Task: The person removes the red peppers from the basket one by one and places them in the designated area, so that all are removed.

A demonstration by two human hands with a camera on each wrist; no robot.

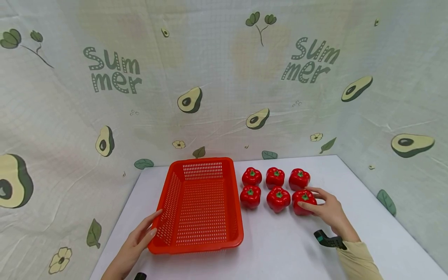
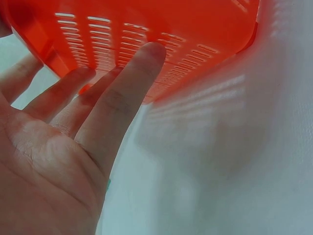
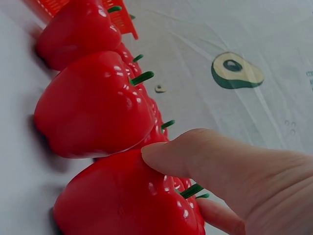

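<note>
My right hand (image 1: 328, 210) is at the front right red bell pepper (image 1: 301, 209), thumb on its near side and fingers round its far side. In the right wrist view the thumb presses on this glossy pepper (image 3: 127, 200) beside its green stem. Left of it and behind it stand more red bell peppers (image 1: 278, 200), in two rows of three. My left hand (image 1: 134, 239) touches the front left corner of a red slotted plastic basket (image 1: 204, 249). Nearly straight fingers (image 2: 124, 93) lie along the basket's outer wall (image 2: 205, 24) in the left wrist view. Nothing lies in the basket.
The white table (image 1: 276, 249) carries basket and peppers, the basket left of them. A cloth backdrop (image 1: 224, 77) with avocado prints and lettering rises behind the table and on both sides. A black band (image 1: 329, 240) sits on the right wrist.
</note>
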